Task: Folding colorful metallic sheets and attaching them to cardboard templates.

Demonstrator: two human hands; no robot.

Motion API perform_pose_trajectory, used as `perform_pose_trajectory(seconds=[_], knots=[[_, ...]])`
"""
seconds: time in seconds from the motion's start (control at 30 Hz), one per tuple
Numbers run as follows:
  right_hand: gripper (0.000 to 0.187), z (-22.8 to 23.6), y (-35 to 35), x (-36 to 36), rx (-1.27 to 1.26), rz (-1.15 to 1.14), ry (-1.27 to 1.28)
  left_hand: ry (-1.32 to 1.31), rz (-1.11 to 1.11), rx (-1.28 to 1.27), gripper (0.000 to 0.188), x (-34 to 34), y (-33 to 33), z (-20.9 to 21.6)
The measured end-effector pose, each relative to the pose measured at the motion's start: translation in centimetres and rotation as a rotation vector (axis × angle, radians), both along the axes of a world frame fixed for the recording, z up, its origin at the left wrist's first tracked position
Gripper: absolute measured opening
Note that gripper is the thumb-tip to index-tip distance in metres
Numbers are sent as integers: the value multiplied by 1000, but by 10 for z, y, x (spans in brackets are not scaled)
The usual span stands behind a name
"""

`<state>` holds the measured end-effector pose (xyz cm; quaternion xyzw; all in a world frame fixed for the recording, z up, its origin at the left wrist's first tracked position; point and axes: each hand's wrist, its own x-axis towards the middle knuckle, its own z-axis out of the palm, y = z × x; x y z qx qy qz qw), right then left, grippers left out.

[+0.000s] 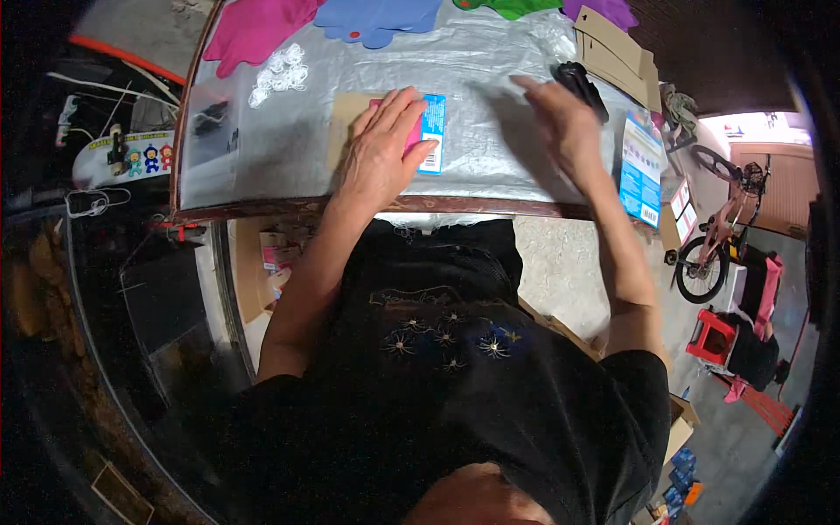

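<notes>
Packet (433,129), blue and pink with a barcode, is held down flat on the surface (490,179) by the left hand (388,131), near the middle of the near edge. By this hand nothing is pinched: its fingers are laid almost straight and close together across the packet, with the thumb set apart toward the barcode. A piece of brown card (343,131) is partly covered by the same hand. The right hand (560,118) is blurred, its forefinger pointed leftward; whether anything is pinched there cannot be told. A black object (584,87) is seen just beside it, its kind unclear. Toward the near right corner, a blue-and-white package (641,166) is placed, and cut cardboard (619,57) is laid toward the far right corner. Near the left edge a clear plastic bag (213,131) is seen, with bundles of white string (280,76) set farther back. Along the far edge, pink cloth (254,35), blue cloth (381,19), green cloth (507,7) and purple cloth (604,10) are spread.
</notes>
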<state>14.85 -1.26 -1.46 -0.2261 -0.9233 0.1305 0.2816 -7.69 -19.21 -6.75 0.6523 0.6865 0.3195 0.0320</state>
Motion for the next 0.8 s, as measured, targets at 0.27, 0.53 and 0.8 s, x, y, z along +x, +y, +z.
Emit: perform_pose_trajectory(seconds=[0.27,0.53,0.8], knots=[[15,-29,-27,-22,-330,-65,-93,-92,8,33,61,-1,3,-3],[15,-37,-21,-28,-371,-72,-79,-86,8,27,63,-2,3,-5],[13,-38,-19,-30,-390,-67,-92,-96,-1,23,65,-2,3,-3]])
